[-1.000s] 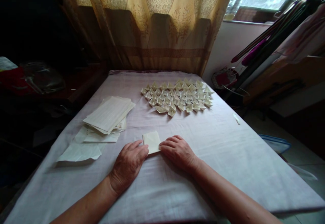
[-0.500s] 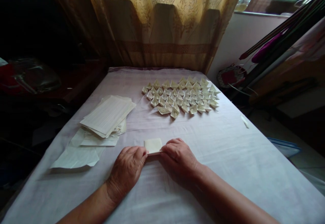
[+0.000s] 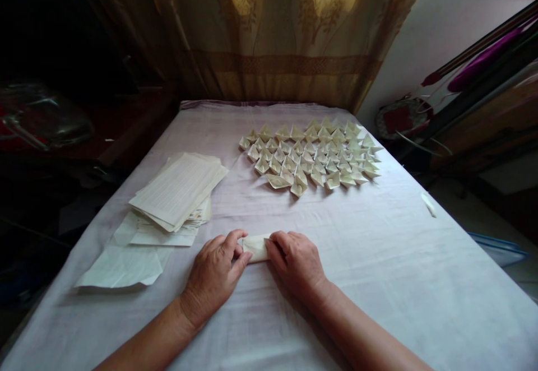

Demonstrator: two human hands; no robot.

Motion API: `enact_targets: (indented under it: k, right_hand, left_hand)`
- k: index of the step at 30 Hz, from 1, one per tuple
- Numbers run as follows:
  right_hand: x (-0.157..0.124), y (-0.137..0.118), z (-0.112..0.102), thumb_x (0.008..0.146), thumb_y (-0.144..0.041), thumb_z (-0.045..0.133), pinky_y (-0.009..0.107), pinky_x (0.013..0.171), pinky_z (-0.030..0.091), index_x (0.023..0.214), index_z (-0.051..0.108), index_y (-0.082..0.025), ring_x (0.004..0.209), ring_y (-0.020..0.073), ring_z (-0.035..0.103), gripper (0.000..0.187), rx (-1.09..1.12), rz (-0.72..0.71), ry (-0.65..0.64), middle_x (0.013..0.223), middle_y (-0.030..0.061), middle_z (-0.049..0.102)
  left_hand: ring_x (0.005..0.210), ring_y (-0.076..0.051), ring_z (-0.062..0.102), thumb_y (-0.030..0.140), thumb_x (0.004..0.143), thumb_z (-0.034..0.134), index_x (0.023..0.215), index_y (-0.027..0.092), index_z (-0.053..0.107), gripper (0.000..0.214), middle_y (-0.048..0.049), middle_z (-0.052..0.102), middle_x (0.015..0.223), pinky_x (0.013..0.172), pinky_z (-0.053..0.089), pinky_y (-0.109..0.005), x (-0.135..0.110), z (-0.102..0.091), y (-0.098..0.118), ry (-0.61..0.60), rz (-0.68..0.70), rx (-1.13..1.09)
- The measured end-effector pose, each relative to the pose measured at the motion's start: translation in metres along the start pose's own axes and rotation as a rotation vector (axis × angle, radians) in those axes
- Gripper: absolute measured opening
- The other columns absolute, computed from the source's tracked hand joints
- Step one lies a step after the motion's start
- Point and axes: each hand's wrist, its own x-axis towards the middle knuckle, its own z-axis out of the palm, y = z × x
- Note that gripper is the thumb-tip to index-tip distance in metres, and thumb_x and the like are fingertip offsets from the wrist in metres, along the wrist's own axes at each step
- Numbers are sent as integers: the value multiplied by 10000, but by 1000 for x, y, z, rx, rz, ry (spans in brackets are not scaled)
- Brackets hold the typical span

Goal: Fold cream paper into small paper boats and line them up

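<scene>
A small folded piece of cream paper (image 3: 255,246) lies on the white cloth near the table's front edge. My left hand (image 3: 216,273) pinches its left end with thumb and fingers. My right hand (image 3: 296,261) presses down on its right end, fingers curled over it. The paper now forms a narrow strip between the two hands.
Several small folded paper boats (image 3: 313,155) lie in rows at the back of the table (image 3: 399,259). A stack of lined sheets (image 3: 176,189) sits at the left on loose sheets (image 3: 120,267). A curtain hangs behind; a paper scrap (image 3: 428,204) lies at the right edge.
The square piece of paper has been folded over toward me into a narrower strip. Both hands stayed on its ends. The view tilted downward a little.
</scene>
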Motion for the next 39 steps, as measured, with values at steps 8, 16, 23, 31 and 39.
enact_targets:
  k: [8,16,23,31,39]
  right_hand:
    - [4,-2,5,977,-245,430,285,619,303,695,546,-209,554,154,542,307,-53,-34,77,583,1,597]
    - [4,0,8,973,-235,428,284,623,305,684,530,-214,556,151,531,307,-60,-35,56,573,-2,579]
    - [5,-1,6,958,-218,443,283,614,334,763,574,-207,561,152,559,235,-36,-22,55,585,-6,599]
    - [3,0,7,950,-220,452,283,638,382,938,610,-179,576,151,598,164,1,2,72,629,-1,651]
    - [4,0,4,926,-237,474,285,637,379,887,569,-203,582,158,574,108,2,56,72,622,-13,611]
  left_hand:
    - [740,-189,616,241,952,511,1079,186,570,150,-21,656,811,710,494,-326,0,3,0,47,113,139]
    - [992,-206,627,218,1014,403,1010,214,680,276,-26,729,1038,813,494,-338,-4,-3,8,98,343,157]
    - [1030,-210,645,208,1017,401,1044,209,704,304,-33,744,1071,823,499,-350,-7,-5,8,63,356,220]
    - [1065,-237,631,179,984,457,1060,232,695,255,-42,725,1125,821,487,-364,-9,-5,4,28,345,235]
    - [1052,-227,635,185,998,432,1053,231,696,274,-23,730,1130,823,483,-362,-8,-6,5,30,339,221]
